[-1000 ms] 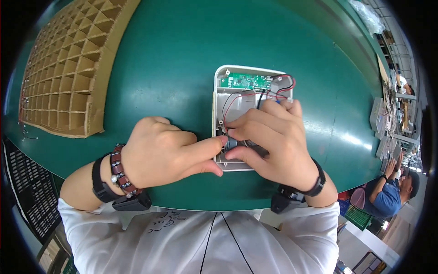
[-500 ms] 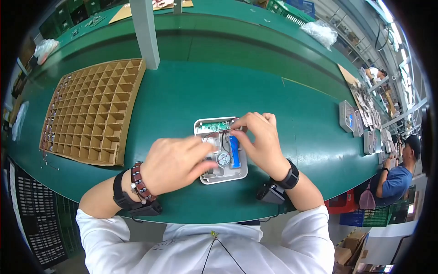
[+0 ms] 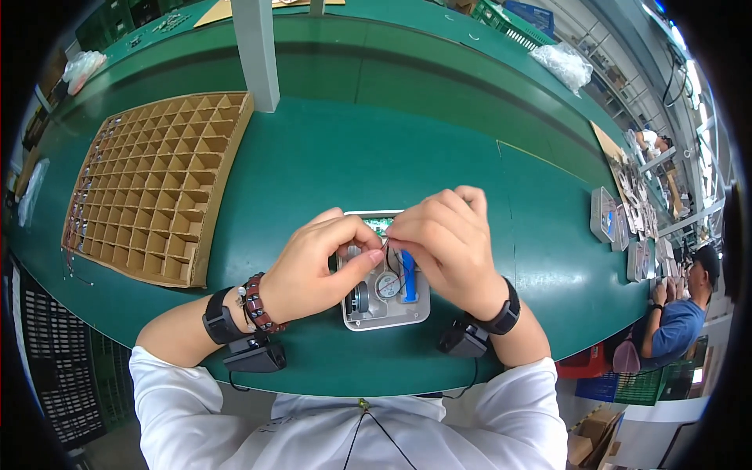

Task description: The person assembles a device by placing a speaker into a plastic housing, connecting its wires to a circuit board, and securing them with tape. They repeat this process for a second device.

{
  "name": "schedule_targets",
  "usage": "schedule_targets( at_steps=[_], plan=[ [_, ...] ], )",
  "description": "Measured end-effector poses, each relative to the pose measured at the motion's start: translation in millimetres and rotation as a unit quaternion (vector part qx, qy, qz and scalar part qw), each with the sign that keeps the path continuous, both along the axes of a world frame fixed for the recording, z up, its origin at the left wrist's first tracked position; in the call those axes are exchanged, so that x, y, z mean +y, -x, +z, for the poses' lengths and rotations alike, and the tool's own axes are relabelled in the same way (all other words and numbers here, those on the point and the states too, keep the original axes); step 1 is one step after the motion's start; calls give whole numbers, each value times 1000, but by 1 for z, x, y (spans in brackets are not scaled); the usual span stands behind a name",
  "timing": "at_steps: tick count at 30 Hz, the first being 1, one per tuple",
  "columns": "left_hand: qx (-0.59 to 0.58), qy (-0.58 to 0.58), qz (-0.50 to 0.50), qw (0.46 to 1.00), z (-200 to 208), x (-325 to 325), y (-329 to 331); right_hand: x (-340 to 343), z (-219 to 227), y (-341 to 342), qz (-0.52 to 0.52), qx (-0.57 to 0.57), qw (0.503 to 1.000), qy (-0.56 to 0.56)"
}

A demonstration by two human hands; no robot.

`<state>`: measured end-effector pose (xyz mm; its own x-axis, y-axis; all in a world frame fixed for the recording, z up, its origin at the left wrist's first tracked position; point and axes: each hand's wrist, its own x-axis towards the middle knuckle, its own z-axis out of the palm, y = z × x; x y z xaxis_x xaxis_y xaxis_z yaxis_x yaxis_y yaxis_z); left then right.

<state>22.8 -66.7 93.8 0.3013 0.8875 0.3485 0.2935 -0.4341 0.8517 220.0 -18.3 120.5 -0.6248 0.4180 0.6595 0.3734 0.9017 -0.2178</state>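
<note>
A light grey plastic housing (image 3: pixel 392 323) lies open on the bench in front of me. In it I see a green circuit board (image 3: pixel 379 225) at the far end, a blue cylindrical battery (image 3: pixel 409 279) on the right, a pale round part (image 3: pixel 388 285) in the middle and a dark round speaker-like part (image 3: pixel 360 299) at the left. Thin dark wires (image 3: pixel 395 265) rise between them. My left hand (image 3: pixel 323 254) pinches wires near the board. Fingertips almost touching it, my right hand (image 3: pixel 454 244) also pinches wires; the exact ends are hidden by fingers.
A divided cardboard box (image 3: pixel 149 188) stands on the left of the green bench (image 3: pixel 337 157). Beyond it rises a grey post (image 3: pixel 256 59). Grey housings (image 3: pixel 603 213) and small parts sit at the far right, where a co-worker (image 3: pixel 677 321) sits.
My left hand has moved right and away from me, from over the housing's left side to the wires beside my right hand. Its fingers have closed. The speaker-like part is now uncovered.
</note>
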Motion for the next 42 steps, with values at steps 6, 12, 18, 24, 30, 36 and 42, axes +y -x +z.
schedule_targets(
  at_steps=[6, 12, 18, 24, 30, 36, 42],
  plan=[
    [-9, 27, 1, 1000, -2, 4, -1, 3, 3, 0, -34, -103, 973, -206],
    [69, -174, 102, 977, -22, 18, 5, 12, -9, -1, -30, -116, 981, -153],
    [-23, 5, 121, 992, -45, 24, 6, 19, -21, -2, -6, -108, 994, -3],
    [-39, 124, 65, 989, -45, 25, 10, 21, -23, -2, -40, -142, 989, 26],
    [-31, 106, 64, 992, -42, 26, 10, 20, -20, 3, -68, -112, 986, 105],
    [-47, 112, 70, 990, -44, 27, 11, 17, -21, 2, -78, -139, 977, 141],
    [-64, 113, 63, 990, -47, 28, 10, 17, -25, 2, -95, -137, 975, 145]
  ],
)
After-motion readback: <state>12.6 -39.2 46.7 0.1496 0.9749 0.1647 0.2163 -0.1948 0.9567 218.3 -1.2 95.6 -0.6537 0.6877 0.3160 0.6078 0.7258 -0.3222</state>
